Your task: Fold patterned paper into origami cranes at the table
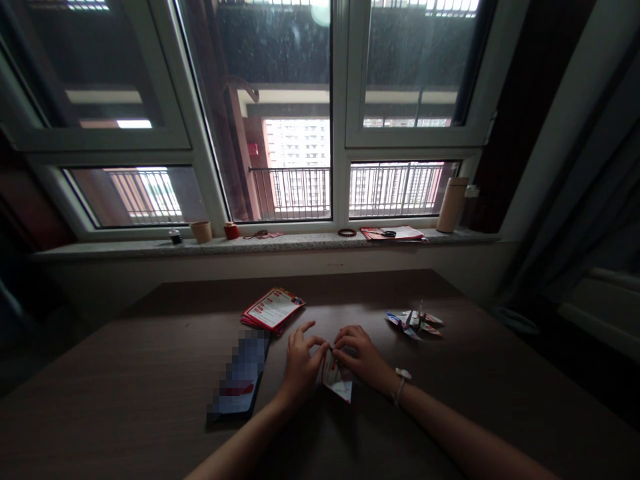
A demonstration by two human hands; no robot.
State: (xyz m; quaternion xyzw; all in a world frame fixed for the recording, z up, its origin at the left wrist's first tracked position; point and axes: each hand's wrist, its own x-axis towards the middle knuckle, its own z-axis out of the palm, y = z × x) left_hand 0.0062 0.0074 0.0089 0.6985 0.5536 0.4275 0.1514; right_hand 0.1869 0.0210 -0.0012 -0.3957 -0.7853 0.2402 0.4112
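Observation:
Both of my hands meet over a small folded piece of printed paper (338,381) on the dark wooden table (150,373). My left hand (300,363) pinches the paper's upper left edge with thumb and forefinger. From the right, my right hand (361,357) pinches the same top edge, fingers curled; a bracelet sits on its wrist. The paper is white with red print and points toward me.
A stack of red and white leaflets (273,310) lies behind my left hand. A flat dark object (240,380) lies left of it. Finished folded paper figures (415,323) rest at the right. The window sill (300,243) holds cups, scissors, papers and a tall flask (451,204).

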